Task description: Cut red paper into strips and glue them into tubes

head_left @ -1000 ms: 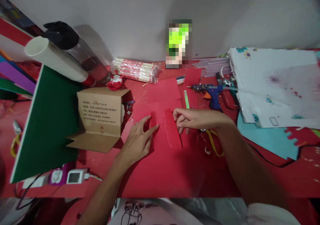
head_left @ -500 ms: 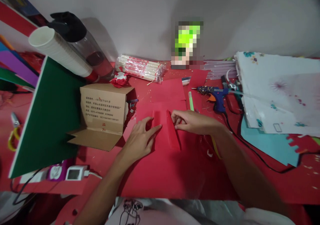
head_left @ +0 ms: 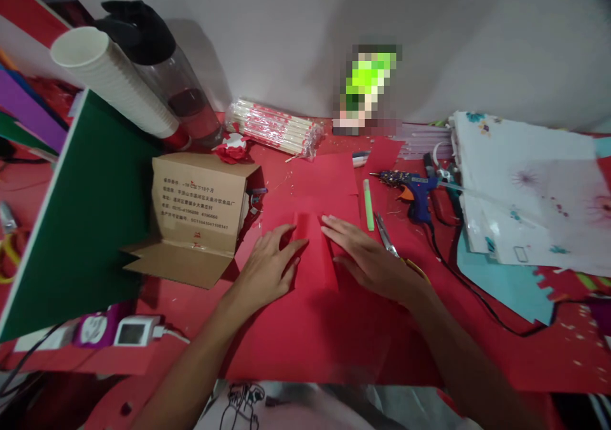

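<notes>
A folded piece of red paper point(head_left: 314, 252) lies on the red work surface in front of me, with raised flaps along its sides. My left hand point(head_left: 270, 264) rests at its left edge, thumb and index finger stretched towards the fold and touching it. On the other side, my right hand point(head_left: 365, 258) lies nearly flat, its fingers extended against the right flap. Neither hand grips anything. Scissors point(head_left: 387, 236) with yellow handles lie just beyond my right hand, partly hidden by it. A light green stick-like item point(head_left: 368, 204) is beside them.
A cardboard box point(head_left: 198, 204) and a green board point(head_left: 90, 207) stand at left, with stacked paper cups point(head_left: 114, 80) and a bottle point(head_left: 184, 93) behind. Wrapped sticks point(head_left: 274, 128) lie at the back. On the right are a blue glue gun point(head_left: 419, 194), its cable and a patterned white stack point(head_left: 525, 188).
My right hand has gone from pinching the right flap to lying with fingers stretched out, and the scissors now show more. My left hand has stayed about where it was. The view has shifted slightly.
</notes>
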The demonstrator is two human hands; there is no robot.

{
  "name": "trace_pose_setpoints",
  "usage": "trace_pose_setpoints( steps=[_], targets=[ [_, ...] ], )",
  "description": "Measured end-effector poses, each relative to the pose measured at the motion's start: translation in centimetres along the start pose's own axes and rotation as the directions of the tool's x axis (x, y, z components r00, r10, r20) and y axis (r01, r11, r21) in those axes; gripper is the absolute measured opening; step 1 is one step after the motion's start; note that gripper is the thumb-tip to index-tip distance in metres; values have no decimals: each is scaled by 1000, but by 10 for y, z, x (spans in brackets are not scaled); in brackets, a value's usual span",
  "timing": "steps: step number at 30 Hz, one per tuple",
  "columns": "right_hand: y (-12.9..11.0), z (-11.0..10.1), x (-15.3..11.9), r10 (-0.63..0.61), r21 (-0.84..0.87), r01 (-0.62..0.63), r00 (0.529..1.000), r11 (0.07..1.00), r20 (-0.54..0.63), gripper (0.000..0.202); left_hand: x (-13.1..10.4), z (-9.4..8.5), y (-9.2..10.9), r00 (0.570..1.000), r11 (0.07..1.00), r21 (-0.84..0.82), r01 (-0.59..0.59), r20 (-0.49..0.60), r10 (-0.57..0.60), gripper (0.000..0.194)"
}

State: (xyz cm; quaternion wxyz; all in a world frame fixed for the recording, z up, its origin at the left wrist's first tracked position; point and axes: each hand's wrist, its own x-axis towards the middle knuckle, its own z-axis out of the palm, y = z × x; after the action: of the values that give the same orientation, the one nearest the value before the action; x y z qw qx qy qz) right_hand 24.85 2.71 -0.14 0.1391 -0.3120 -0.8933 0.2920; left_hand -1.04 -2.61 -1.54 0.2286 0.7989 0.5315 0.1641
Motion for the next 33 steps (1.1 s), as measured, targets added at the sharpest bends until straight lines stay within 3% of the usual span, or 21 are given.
trace_pose_setpoints(
  steps=[3, 11, 33],
  targets=[
    [-3, 7, -3, -85, -105, 87, 996, 991, 20, 67, 0, 0, 0, 1000, 1000, -10, -2, -16, 2, 40],
    [-6, 25, -1, -114, -271, 115, 993, 956, 19, 78, 0, 0, -2, 999, 999, -40, -8, -50, 6, 35],
    [-3, 33, 3, -139, -142, 145, 989, 979, 48, 77, -1, -3, -8, 1000, 993, -115, 14, -24, -17, 35]
  ],
)
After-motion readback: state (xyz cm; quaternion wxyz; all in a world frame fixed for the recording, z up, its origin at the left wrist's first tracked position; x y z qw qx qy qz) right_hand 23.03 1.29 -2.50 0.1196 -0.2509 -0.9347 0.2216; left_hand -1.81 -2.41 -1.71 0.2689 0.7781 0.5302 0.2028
